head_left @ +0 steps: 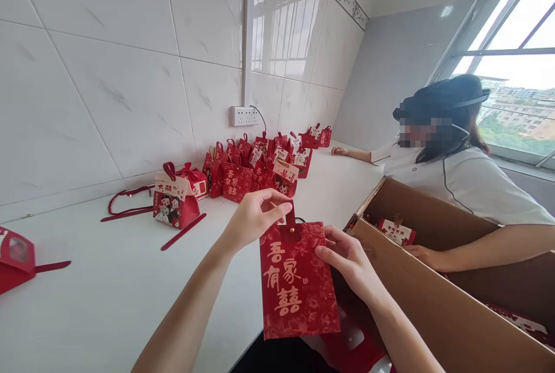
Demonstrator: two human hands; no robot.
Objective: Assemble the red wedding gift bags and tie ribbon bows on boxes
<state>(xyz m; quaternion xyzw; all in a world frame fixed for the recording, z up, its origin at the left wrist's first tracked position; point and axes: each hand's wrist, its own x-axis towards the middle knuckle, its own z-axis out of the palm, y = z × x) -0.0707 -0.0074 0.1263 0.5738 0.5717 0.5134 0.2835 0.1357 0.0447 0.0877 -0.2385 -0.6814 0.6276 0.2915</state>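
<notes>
A red gift box (299, 286) with pale Chinese characters and a flower pattern is held upright over the table's front edge, its broad face toward me. My left hand (260, 211) pinches the red ribbon loop (291, 216) at its top, just above a small gold stud. My right hand (353, 260) grips the box's upper right edge, thumb in front and fingers behind. The back of the box is hidden. Below it, partly covered, lies more red packaging (353, 344) near my lap.
Several red gift boxes (236, 181) stand along the tiled wall. One with a printed couple (169, 208) sits nearer, beside loose ribbons (184, 231). Another box (15, 257) is at far left. At right, a co-worker's hand (427, 257) reaches into a cardboard carton (416, 298).
</notes>
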